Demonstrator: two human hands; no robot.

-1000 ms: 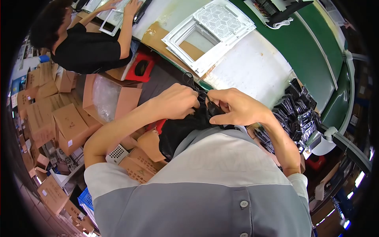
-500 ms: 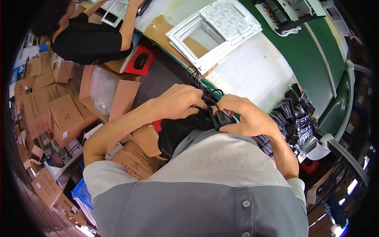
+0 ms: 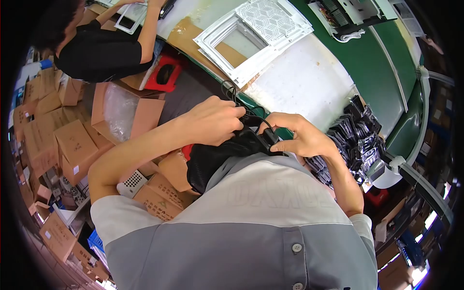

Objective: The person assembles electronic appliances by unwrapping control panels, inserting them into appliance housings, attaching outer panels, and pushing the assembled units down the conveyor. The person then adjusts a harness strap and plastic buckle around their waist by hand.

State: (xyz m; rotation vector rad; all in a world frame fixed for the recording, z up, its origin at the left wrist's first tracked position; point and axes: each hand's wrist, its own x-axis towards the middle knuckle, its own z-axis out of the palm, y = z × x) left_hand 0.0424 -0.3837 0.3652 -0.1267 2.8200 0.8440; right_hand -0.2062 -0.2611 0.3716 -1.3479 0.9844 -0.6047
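Over my lap, my right hand (image 3: pixel 302 136) pinches a small black plug-like block (image 3: pixel 271 137) between thumb and fingers. A thin black cable (image 3: pixel 258 115) runs up from near it in loops toward the table edge. My left hand (image 3: pixel 216 121) is closed, its fingers curled round part of this cable; the fingertips are partly hidden. Beneath both hands lies black cloth (image 3: pixel 212 162) across my lap. To the right of my right hand is a pile of black plastic-wrapped packets (image 3: pixel 355 137) on the table.
A white grille frame (image 3: pixel 256 38) lies on the table (image 3: pixel 309 82). A metal-and-black unit (image 3: pixel 348 19) with a white cord stands at the back. Cardboard boxes (image 3: pixel 77 145) crowd the left. A co-worker in a black shirt (image 3: pixel 104 55) sits by a red stool (image 3: pixel 164 75).
My left hand has shifted slightly up and left, away from the right hand, and the gap between them has widened. My right hand still pinches the block. The whole view has shifted slightly.
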